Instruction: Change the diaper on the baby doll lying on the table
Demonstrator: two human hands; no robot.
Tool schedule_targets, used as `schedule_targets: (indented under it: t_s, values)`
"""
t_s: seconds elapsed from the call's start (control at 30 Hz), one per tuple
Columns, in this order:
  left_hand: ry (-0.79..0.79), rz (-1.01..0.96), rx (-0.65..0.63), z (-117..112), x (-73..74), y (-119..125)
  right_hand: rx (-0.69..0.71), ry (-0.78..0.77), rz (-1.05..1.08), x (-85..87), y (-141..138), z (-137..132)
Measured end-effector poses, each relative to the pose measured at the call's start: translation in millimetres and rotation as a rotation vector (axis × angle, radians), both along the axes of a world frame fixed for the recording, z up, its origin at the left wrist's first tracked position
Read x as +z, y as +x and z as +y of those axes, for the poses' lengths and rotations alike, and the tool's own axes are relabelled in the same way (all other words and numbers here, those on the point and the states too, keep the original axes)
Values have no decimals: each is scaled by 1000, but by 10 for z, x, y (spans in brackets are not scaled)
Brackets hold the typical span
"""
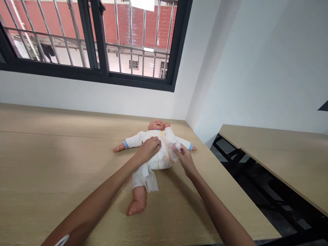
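1. Left hand (148, 150): half closed, fingers curled and pressing down on the doll's chest through the cloth, with no clear pinch on any fold.
2. Right hand (185, 158): closed to a pinch, thumb and fingers gripping a bunched edge of white cloth just above the doll's belly.
3. White baby garment (160, 147): on the doll's torso and both arms, with pale blue cuffs (125, 145) at the sleeve ends. One front panel lifted and gathered toward the right hand, faint yellow marks down the front.
4. Baby doll (156, 125): flat on its back near the middle of the bench's far part, head toward the window, arms spread wide, bare hands showing past the cuffs.
5. Loose white wrap (151, 180): around the doll's hips, ragged flaps trailing onto the bench; nappy or part of the garment, impossible to tell. Below it, one bare doll leg (137, 201), foot toward the wearer of the camera.
6. Bare forearms, left (89, 208) and right (217, 212): reaching in from the lower corners, a thin white band (62, 240) on the left one at the edge of view.
7. Bench (64, 160): pale wood-grain top with a long seam, its far edge against a white wall (102, 95).
8. Second bench (271, 150): off to the right across a gap, dark metal framing (238, 153) beneath.
9. Dark-framed window (102, 77): above the wall, metal bars (118, 27) across it, a red-brick building (138, 24) beyond.
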State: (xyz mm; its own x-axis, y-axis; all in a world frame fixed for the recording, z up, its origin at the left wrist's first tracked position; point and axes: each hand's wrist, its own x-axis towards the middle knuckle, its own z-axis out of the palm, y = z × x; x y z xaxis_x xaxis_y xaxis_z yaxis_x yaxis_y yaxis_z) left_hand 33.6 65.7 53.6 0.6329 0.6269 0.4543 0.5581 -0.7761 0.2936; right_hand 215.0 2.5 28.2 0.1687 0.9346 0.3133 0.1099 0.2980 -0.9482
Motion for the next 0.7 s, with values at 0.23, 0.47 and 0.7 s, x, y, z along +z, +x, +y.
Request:
schedule_targets:
  t_s: [0.23, 0.47, 0.7]
  values:
    - [-37, -5, 32, -26, -30, 4, 117, -150, 498, 104, 48, -1]
    - [-22, 132, 141, -41, -70, 46, -54, -78, 360, 23, 133, 64]
    - [-143, 119, 150, 86, -125, 41, -308, -49, -53, -46, 381, 128]
